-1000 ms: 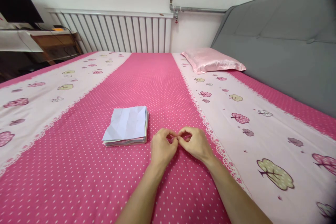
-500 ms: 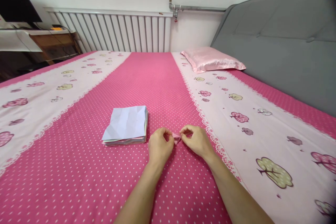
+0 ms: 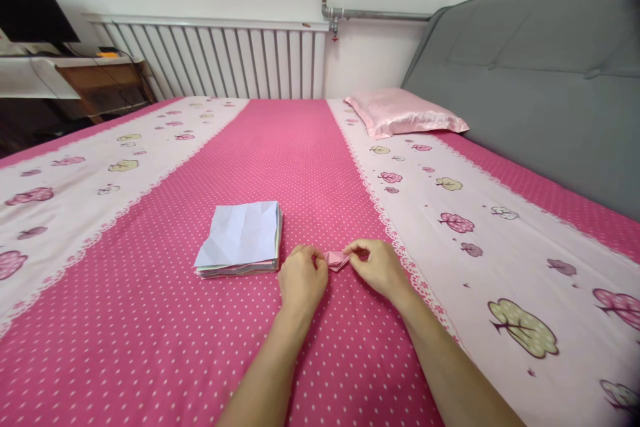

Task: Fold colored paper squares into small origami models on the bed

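Observation:
A small piece of folded pink paper (image 3: 337, 261) is held between my two hands, just above or on the bedspread. My left hand (image 3: 303, 280) pinches its left end between thumb and fingers. On the right end, the thumb and fingers of my right hand (image 3: 379, 268) are closed as well. Creases and layered flaps show in the middle of the paper; its two ends are hidden by my fingertips. Left of my left hand lies a stack of square paper sheets (image 3: 240, 237), with a creased pale bluish-white sheet on top.
The pink dotted bedspread (image 3: 295, 167) covers the bed under everything. A pink satin pillow (image 3: 403, 112) lies at the back right by the grey headboard (image 3: 540, 60). Behind the bed stands a white radiator (image 3: 225, 57); a monitor (image 3: 37, 10) sits on a desk at far left.
My hands have moved slightly apart, the left one a little leftward. More of the folded pink paper shows between them, looking flatter and wider. The stack of sheets has stayed put.

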The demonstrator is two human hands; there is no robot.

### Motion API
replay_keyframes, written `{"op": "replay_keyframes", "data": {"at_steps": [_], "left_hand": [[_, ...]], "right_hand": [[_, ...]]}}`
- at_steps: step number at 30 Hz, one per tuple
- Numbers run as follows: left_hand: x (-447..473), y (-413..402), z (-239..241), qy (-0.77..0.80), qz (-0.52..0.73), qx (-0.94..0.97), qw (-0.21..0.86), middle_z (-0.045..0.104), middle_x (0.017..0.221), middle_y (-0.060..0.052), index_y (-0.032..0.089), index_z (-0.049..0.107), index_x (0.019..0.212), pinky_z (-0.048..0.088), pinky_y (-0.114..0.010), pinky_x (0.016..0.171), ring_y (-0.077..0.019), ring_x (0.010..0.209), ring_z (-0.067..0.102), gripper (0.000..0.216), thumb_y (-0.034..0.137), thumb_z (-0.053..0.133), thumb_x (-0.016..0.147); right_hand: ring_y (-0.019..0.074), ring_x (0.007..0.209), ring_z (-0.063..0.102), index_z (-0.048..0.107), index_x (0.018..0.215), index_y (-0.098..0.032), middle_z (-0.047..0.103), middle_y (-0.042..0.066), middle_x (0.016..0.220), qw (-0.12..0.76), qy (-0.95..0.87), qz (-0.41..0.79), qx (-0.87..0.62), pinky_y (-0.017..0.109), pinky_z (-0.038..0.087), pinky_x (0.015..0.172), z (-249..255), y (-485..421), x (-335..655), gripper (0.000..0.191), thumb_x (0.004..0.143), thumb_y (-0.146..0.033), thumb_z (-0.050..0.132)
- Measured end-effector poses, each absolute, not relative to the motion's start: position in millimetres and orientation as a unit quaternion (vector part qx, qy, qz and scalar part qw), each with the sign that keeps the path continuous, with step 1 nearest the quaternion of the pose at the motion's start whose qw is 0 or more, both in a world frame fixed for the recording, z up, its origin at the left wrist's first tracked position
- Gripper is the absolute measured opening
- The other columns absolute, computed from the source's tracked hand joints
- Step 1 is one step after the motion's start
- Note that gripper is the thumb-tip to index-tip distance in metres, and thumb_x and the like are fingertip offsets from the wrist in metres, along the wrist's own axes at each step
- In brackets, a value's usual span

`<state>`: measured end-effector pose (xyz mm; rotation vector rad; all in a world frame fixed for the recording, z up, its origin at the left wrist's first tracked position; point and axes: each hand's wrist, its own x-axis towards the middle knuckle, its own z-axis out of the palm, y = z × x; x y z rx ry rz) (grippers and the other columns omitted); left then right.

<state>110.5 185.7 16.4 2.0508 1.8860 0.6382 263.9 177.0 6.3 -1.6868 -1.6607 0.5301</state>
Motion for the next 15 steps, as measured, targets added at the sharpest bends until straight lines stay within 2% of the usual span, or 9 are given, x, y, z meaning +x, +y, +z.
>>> {"op": "replay_keyframes", "data": {"at_steps": [6,11,15], "left_hand": [[110.8,186.3,16.7,0.648,0.216,0.715,0.15,0.062,0.077,-0.003,0.021,0.062,0.071,0.033,-0.025,0.059,-0.0159,0.069,0.056,0.016,0.019,0.046,0.074],[110.4,185.5,16.2,0.641,0.212,0.722,0.151,0.061,0.078,-0.003,0.021,0.062,0.071,0.033,-0.025,0.06,-0.0156,0.07,0.056,0.018,0.019,0.045,0.075],[110.1,184.9,16.6,0.626,0.212,0.735,0.149,0.06,0.079,-0.003,0.021,0.063,0.073,0.035,-0.025,0.061,-0.016,0.07,0.056,0.02,0.019,0.043,0.076]], "right_hand": [[0.0165,0.07,0.065,0.068,0.078,-0.021,0.071,0.001,0.078,0.353,-0.634,0.231,-0.648,0.028,0.048,0.068,7.0,177.4,265.1,0.019,0.072,-0.019,0.051],[0.0176,0.072,0.065,0.068,0.079,-0.019,0.071,0.004,0.079,0.359,-0.636,0.267,-0.629,0.029,0.048,0.07,6.4,177.8,269.2,0.02,0.077,-0.028,0.05],[0.0173,0.074,0.065,0.067,0.081,-0.018,0.07,0.005,0.081,0.366,-0.634,0.293,-0.615,0.029,0.049,0.07,5.8,177.2,271.9,0.018,0.077,-0.027,0.052]]}}
